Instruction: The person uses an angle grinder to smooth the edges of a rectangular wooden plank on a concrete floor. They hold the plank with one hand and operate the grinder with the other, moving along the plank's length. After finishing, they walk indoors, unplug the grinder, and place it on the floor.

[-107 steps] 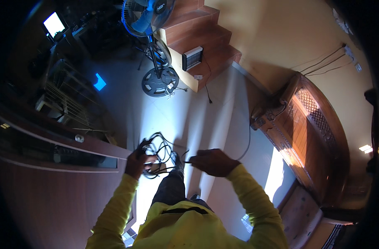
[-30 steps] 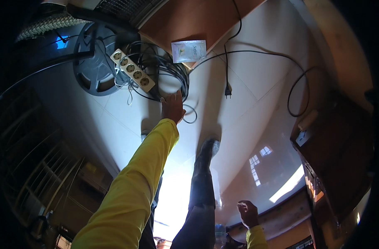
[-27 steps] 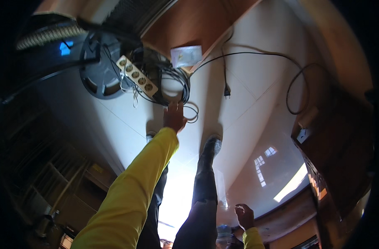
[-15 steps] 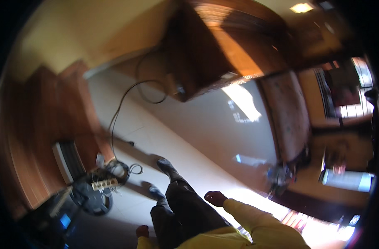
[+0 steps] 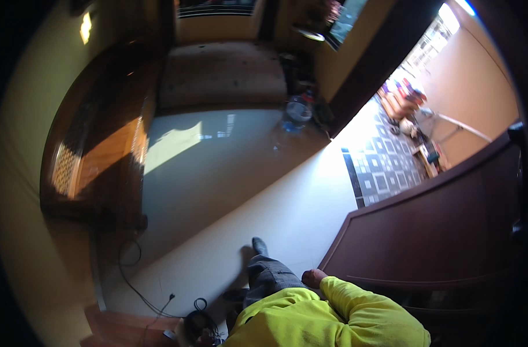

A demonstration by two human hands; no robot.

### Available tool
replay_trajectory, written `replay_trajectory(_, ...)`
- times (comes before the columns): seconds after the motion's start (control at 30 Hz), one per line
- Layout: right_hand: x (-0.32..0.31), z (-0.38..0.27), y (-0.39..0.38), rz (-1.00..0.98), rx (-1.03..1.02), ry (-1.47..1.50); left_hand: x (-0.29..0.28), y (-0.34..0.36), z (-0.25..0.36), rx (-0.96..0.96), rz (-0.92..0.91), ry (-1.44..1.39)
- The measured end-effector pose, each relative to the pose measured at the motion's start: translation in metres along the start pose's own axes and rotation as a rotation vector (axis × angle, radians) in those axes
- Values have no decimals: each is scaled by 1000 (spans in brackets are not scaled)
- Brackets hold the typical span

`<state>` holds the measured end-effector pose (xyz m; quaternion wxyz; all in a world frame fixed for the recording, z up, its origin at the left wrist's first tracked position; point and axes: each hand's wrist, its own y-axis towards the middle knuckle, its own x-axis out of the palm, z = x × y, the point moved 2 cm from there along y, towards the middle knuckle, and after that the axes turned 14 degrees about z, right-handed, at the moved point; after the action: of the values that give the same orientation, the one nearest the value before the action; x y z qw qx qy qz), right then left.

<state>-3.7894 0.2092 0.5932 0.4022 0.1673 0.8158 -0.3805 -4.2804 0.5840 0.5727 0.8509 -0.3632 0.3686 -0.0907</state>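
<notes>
My right hand [image 5: 314, 278] hangs beside my right hip at the end of a bright yellow sleeve [image 5: 362, 301]. Its fingers look loosely curled, and nothing shows in them. The dark brown door [image 5: 420, 243] stands close by on its right, apart from the hand. My left hand is out of sight, beyond the yellow shirt [image 5: 293, 318]. Nearest to that side lies a coil of black cable [image 5: 200, 324] on the floor. A plug [image 5: 171, 296] lies a little left of the coil.
A carved wooden bench [image 5: 102, 168] lines the left wall. Straight ahead is a pale padded seat [image 5: 223, 75], with a large clear water bottle [image 5: 298, 113] at its right end. Through the doorway spreads a patterned tile floor [image 5: 385, 168]. Reddish wooden steps [image 5: 119, 327] fill the lower left.
My view has swung to the right, bringing the door and the tiles outside into sight. My left hand has left the picture. My right hand still hangs at my side.
</notes>
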Motion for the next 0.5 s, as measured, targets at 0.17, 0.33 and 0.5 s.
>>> replay_trajectory(0.17, -30, 50, -36, 66, 204, 168, 39, 7, 88, -13, 25, 16)
replay_trajectory(0.33, -119, 135, -37, 179, 451, 432, 155, -17, 225, 266, -44, 205)
replay_trajectory(0.5, -205, 210, -38, 402, 767, 629, 292, -66, 313, 523, -162, 346)
